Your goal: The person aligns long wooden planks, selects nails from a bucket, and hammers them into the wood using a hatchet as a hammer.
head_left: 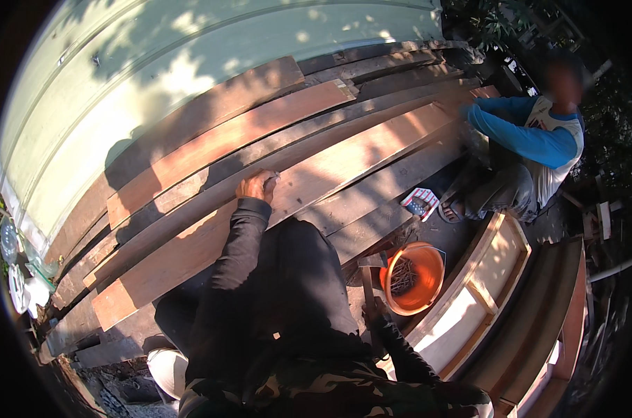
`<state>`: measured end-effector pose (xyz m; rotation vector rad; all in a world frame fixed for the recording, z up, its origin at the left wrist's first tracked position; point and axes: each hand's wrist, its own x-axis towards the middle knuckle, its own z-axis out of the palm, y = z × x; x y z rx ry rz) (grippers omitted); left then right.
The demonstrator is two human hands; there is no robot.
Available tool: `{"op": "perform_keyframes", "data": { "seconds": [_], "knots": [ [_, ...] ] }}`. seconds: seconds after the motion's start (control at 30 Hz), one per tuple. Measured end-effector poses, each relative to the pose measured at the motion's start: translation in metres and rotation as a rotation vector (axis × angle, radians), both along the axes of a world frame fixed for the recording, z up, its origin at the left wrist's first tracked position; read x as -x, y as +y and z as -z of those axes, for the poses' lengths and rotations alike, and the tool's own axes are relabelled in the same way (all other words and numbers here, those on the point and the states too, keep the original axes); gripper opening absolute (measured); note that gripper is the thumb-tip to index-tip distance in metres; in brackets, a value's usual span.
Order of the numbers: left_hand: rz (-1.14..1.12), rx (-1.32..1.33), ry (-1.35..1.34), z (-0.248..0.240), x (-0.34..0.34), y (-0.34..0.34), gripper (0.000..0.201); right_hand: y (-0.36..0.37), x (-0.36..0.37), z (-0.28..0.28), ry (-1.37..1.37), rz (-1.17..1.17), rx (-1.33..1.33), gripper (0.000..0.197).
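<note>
A pale green wall point(156, 76) with long ridges, dappled by leaf shadow, rises behind a broad bed of rough, weathered boards point(351, 203). At the right end of the boards squats a co-worker point(532, 139) in blue sleeves, hands blurred near the plank's right corner. The plank point(351, 167), long, flat, reddish-brown and fairly smooth, lies slantwise over the boards, its left end jutting low toward the boards' lower left. A shallow wooden frame point(483, 298) with a pale panel stands at lower right. Beside it, just off the boards' lower right ends, a round orange bucket point(434, 275) holds thin, rusty-looking nails point(403, 276). The right hand point(377, 310) is wrapped round the handle of a hammer point(369, 282), its dark, blocky head beside the bucket's rim. The left hand point(257, 187) rests, fingers curled, at the plank's upper long edge; whether it pinches anything, I cannot tell.
</note>
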<state>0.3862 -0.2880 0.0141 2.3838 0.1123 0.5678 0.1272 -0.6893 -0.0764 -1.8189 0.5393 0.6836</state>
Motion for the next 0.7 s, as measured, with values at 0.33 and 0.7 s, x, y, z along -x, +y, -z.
{"op": "perform_keyframes", "data": {
  "seconds": [0.33,0.7],
  "knots": [
    [-0.047,-0.070,0.058,0.007,-0.001,-0.003,0.011,0.036,-0.032,-0.092,-0.069,0.027,-0.201,0.036],
    [-0.010,0.013,0.041,-0.013,0.007,0.001,0.008,0.111,-0.090,-0.146,-0.635,-0.313,-0.096,0.042]
  ]
}}
